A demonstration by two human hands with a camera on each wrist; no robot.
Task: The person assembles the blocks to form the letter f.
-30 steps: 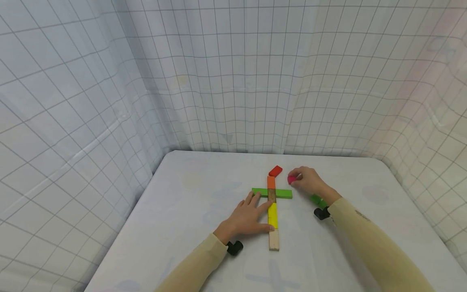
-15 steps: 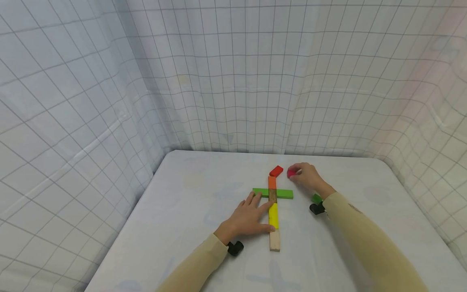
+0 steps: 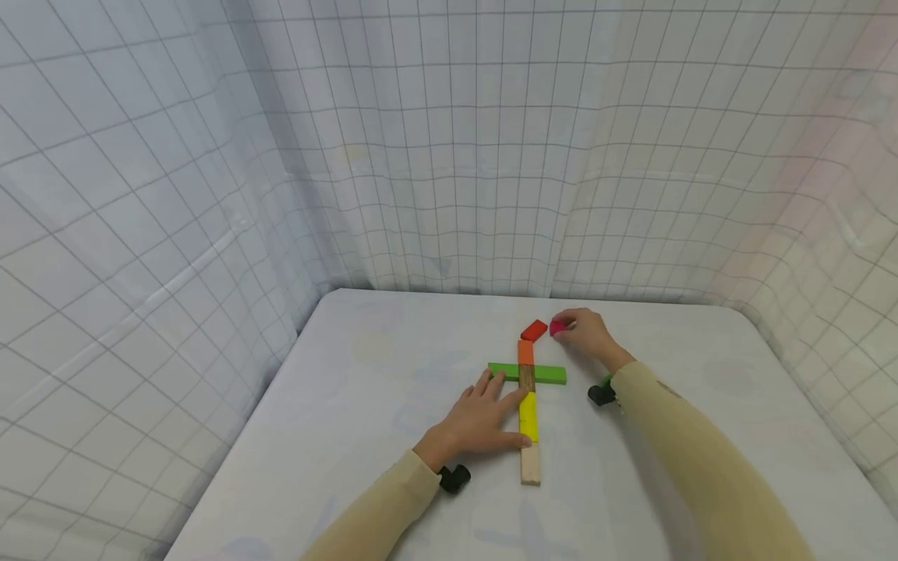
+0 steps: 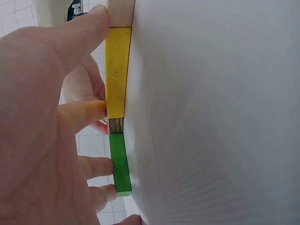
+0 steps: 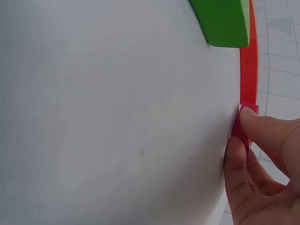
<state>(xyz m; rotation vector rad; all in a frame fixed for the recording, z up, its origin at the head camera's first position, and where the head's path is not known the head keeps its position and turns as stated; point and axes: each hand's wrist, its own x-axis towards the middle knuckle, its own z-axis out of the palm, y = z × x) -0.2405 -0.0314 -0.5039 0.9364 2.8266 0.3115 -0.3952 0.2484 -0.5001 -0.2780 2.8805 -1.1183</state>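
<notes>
In the head view my right hand (image 3: 588, 339) pinches a small pink block (image 3: 557, 327) between thumb and fingers, beside the tilted red block (image 3: 535, 330). The right wrist view has the pink block (image 5: 241, 126) low over the white surface, near one end of the red block (image 5: 249, 75). My left hand (image 3: 479, 419) lies with spread fingers along a row of blocks. Its fingertips touch the left green block (image 3: 502, 372) and the yellow block (image 3: 528, 417); the thumb reaches the joint with the plain wooden block (image 3: 531, 465).
An orange block (image 3: 525, 352) stands in line above a dark brown one (image 3: 527, 375), with a second green block (image 3: 551, 375) on the right. Another green piece (image 3: 606, 381) shows partly behind the right wrist. Grid-patterned curtains (image 3: 435, 195) surround the white table (image 3: 393, 343).
My right hand has moved the pink block slightly away from me and left, closer to the red block. The left hand stays in place on the row.
</notes>
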